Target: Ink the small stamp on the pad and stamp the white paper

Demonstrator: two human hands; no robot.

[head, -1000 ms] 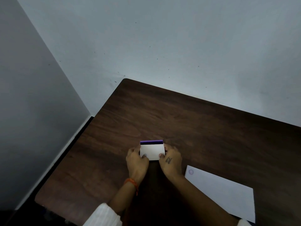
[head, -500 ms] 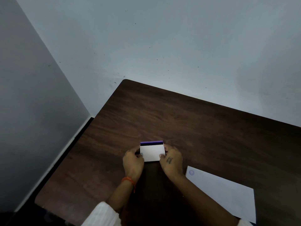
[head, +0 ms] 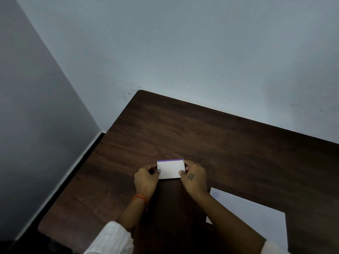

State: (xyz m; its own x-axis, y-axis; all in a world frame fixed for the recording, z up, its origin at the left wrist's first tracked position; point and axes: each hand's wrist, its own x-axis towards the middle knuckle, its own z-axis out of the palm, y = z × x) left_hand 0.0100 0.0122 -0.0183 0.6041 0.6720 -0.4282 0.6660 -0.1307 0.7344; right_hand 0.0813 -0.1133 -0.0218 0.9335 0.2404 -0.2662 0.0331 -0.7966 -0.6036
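A small white box with a purple far edge, the ink pad [head: 170,169], lies on the dark wooden table [head: 211,136]. My left hand [head: 145,177] grips its left side and my right hand [head: 194,177] grips its right side, thumbs on the white lid. The white paper [head: 256,217] lies to the right near the table's front, with one faint purple round stamp mark [head: 215,194] at its far left corner. My right forearm covers part of the sheet. No stamp is in view.
Grey walls stand close behind the table and to its left. The table's left edge [head: 77,180] runs along a dark gap beside the left wall. White sleeves cover both forearms at the bottom of the view.
Both hands stay on the ink pad; its lid looks lower and flatter than a second ago. My left hand has shifted slightly outward along the box's left side.
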